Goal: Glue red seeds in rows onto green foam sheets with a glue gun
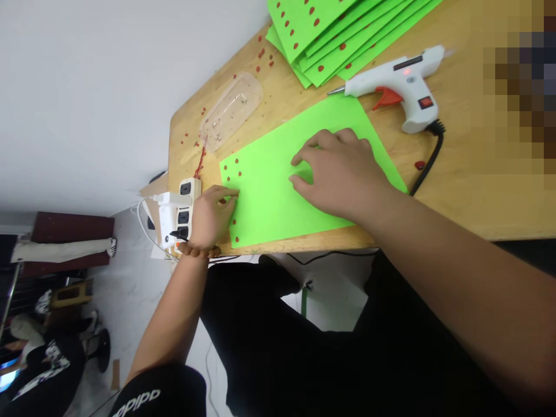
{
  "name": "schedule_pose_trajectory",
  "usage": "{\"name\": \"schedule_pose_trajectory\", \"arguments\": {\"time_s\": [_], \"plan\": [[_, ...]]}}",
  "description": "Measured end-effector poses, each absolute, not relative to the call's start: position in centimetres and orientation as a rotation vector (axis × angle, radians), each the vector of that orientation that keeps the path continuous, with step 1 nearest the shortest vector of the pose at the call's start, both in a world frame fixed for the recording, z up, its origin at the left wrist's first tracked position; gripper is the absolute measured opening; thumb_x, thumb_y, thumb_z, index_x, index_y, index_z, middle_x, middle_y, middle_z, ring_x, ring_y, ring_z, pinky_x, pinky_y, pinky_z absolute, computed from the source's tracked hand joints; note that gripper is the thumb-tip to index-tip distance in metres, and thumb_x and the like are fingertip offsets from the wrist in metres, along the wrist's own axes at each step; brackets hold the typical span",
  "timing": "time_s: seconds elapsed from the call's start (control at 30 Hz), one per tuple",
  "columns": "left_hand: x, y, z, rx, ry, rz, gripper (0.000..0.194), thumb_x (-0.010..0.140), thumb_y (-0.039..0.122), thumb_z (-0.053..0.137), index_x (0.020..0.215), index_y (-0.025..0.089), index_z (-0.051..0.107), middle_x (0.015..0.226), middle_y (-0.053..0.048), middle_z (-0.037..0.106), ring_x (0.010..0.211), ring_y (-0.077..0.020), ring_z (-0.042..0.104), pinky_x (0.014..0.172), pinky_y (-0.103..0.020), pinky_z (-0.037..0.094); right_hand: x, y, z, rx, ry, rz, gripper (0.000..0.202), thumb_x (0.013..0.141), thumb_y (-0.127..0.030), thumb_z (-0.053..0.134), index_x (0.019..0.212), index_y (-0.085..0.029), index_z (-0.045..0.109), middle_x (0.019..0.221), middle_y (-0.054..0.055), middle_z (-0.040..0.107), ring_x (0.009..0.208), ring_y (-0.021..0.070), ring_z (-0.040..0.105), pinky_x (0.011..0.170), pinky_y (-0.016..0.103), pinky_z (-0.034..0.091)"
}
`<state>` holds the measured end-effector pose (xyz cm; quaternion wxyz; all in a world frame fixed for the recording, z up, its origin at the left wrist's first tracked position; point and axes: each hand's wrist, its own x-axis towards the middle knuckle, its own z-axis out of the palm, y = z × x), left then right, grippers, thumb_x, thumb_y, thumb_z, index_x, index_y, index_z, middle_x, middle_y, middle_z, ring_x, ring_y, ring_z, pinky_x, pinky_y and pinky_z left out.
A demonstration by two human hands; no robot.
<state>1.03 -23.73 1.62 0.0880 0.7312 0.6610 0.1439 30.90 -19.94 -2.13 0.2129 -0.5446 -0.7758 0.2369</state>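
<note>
A bright green sheet [269, 197] lies on the wooden table, with several small red pieces [237, 161] near its left end. At that left edge, my left hand [212, 213] has its thumb and forefinger pinched together on the sheet; what they hold, if anything, is too small to name. My right hand [336, 171] rests over the sheet's right half, fingers curved and thumb apart, holding nothing. Beyond the sheet's top right corner lies a white glue gun [410, 87] with a red trigger, its metal tip by the sheet's edge.
Overlapping green sheets with red pieces [330, 35] lie at the back. A clear plastic tray [232, 110] and scattered red bits are at the back left. A power strip [185, 211] with plugs stands by my left wrist. The gun's black cord [430, 165] runs to the front edge.
</note>
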Motion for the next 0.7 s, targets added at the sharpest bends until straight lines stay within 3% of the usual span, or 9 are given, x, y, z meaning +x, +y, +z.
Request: {"name": "schedule_pose_trajectory", "arguments": {"time_s": [0.13,0.7], "plan": [[0.8,-23.8,1.6,2.159,1.982,0.447,0.021,0.096,0.017,0.08,0.113,0.027,0.087,0.112,-0.005,0.083,0.085,-0.0208,0.073,0.088,-0.043,0.065,30.9,-20.0,-2.0,-1.524,-2.156,0.662,0.039,0.107,-0.047,0.055,0.132,-0.029,0.08,0.148,0.017,0.066,0.136,0.0482,0.052,0.103,0.065,0.043],[0.1,-22.4,2.5,2.364,1.774,0.258,0.008,0.096,0.02,0.078,0.103,0.022,0.082,0.105,-0.003,0.079,0.073,-0.0144,0.069,0.077,-0.034,0.059,30.7,-19.5,-3.3,-1.46,-2.078,0.642,0.03,0.098,-0.042,0.068,0.12,-0.026,0.081,0.141,0.018,0.069,0.132,0.0505,0.056,0.103,0.073,0.047]]}}
